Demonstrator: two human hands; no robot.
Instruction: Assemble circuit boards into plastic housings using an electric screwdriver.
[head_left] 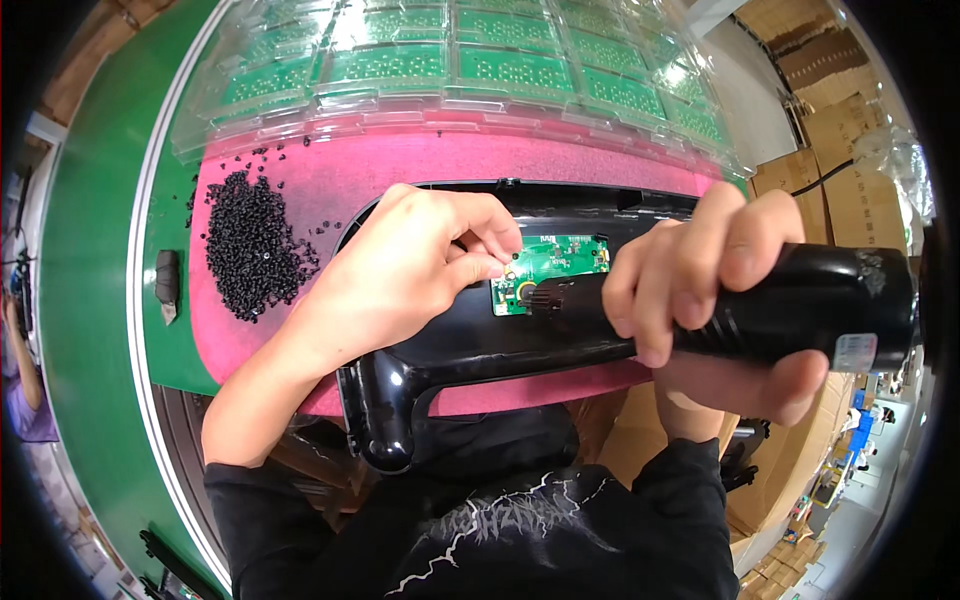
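Note:
My left hand (410, 260) is closed in a pinch over the left edge of a green circuit board (565, 258). A dark speck at its fingertips looks like a small black screw (514, 257). The board lies inside a long black plastic housing (480, 345) with a rounded arm at its lower left. My right hand (700, 275) wraps around a thick black power screwdriver (825, 300), held nearly level with its narrow end pointing left over the board. That end covers the board's lower part, and I cannot tell whether it touches.
A heap of small black screws (250, 245) lies on the pink mat (330, 165), left of the housing. Clear plastic trays (450, 105) of green boards stand along the far side. A dark wrapped object (167, 285) rests on the green table (105, 260). Cardboard boxes (840, 130) stand at right.

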